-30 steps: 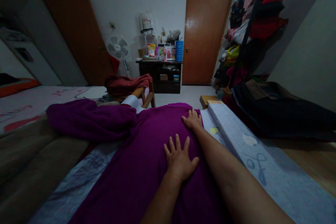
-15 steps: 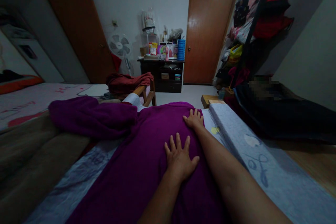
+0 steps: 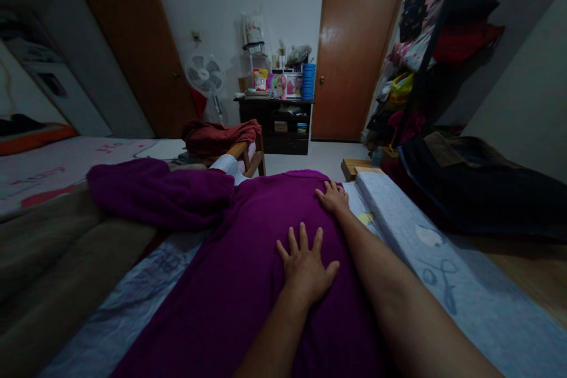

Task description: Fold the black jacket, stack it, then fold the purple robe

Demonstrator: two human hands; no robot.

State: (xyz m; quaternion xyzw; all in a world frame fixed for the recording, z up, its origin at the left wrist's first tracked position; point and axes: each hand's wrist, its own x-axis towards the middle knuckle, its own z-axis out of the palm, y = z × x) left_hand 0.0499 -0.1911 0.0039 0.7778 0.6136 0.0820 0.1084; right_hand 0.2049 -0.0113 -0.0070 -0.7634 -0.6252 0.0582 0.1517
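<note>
A purple long-sleeved top (image 3: 230, 260) lies spread on a bed, its collar end away from me. One sleeve (image 3: 159, 195) stretches out to the left, bunched in loose folds. On the middle of the cloth my left hand (image 3: 308, 271) rests palm down with its fingers spread. Farther up, my right hand (image 3: 334, 198) lies on the top's right shoulder edge. Its fingers are apart and slightly bent, with the outer ones at the cloth's border. Neither hand grips anything that I can see. The other sleeve is not visible.
A light blue patterned padded edge (image 3: 398, 230) runs along the right, with dark folded clothes (image 3: 478, 189) beyond it. Brown cloth (image 3: 80, 271) lies at left. Reddish clothing (image 3: 217, 136) hangs over a wooden frame (image 3: 254, 159). A fan (image 3: 206, 74), black cabinet (image 3: 274, 124) and door (image 3: 358, 59) stand behind.
My right hand has shifted slightly right at the shoulder edge, its fingers a little more bent. My left hand stays flat on the top. The whole view has shifted slightly.
</note>
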